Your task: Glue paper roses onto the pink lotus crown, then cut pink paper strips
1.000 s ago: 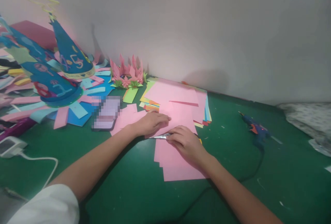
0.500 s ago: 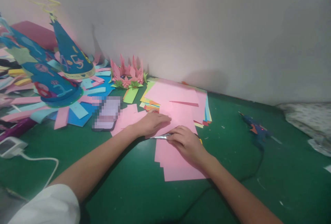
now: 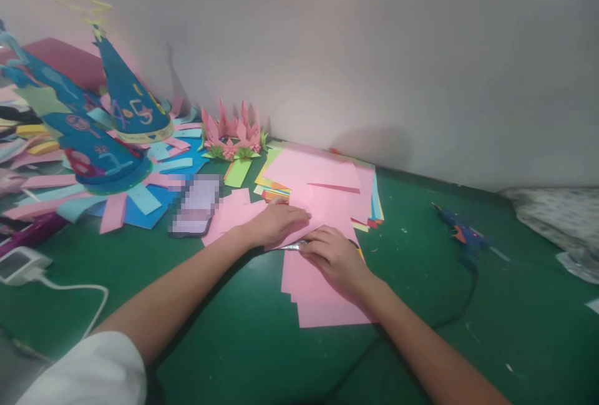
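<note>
My left hand (image 3: 279, 223) lies flat on a pink sheet of paper (image 3: 322, 210), its fingers stretched out to the right. Just below it, my right hand (image 3: 333, 255) is closed around a pair of scissors (image 3: 296, 246). Their silver blades lie along the lower edge of that sheet, pointing left. A bit of the black and yellow handle shows past the right hand; the rest is hidden under the palm. More pink sheets (image 3: 322, 308) stick out beneath the right wrist. Smaller pink pieces (image 3: 234, 209) lie left of my left hand.
Behind the hands lies a stack of coloured paper (image 3: 318, 165). Left stand a phone (image 3: 196, 205), a pink paper crown (image 3: 233, 136), blue cone hats (image 3: 133, 102) and a white corded device (image 3: 23, 266). A glue gun (image 3: 463, 233) with a trailing cord rests on the right.
My right hand and the scissors have shifted very slightly, with the handle showing a little differently. My left hand stays on the pink sheet.
</note>
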{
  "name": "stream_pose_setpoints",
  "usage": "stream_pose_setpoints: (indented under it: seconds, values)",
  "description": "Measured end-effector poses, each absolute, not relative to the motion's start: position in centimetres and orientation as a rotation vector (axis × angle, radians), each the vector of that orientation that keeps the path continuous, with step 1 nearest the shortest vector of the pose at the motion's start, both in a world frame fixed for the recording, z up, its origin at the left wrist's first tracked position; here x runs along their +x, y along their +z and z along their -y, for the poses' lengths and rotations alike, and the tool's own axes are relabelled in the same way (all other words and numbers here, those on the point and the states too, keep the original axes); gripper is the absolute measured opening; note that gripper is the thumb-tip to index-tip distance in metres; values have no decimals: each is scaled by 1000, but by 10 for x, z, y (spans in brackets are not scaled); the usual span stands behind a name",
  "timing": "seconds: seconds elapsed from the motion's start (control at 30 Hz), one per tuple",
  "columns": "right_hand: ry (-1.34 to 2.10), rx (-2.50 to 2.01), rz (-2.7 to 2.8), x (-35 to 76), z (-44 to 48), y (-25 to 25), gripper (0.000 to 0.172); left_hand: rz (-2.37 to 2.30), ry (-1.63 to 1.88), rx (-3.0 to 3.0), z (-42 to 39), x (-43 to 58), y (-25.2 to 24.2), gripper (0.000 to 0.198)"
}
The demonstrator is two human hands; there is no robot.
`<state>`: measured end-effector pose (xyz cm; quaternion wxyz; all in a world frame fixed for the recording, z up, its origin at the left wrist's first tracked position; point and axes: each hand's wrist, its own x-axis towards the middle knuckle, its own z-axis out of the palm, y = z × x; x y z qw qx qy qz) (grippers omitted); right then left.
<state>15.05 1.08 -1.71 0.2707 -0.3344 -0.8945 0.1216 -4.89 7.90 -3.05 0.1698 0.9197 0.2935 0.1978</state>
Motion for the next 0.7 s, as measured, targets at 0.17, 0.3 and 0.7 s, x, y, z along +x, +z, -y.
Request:
stream_pose_setpoints:
  seconds: [0.17,0.3,0.7]
  values:
    - [329,-876,2424,147,-10,-17,15,-825,554,2628,-78,-49,-29,32]
    - [335,-862,2430,148,-11,-17,15,-836,572,2594,-76,-47,-25,33]
    - [587,-682,2450,181,-14,-3,13,-820,603,2591,-73,-46,-26,28]
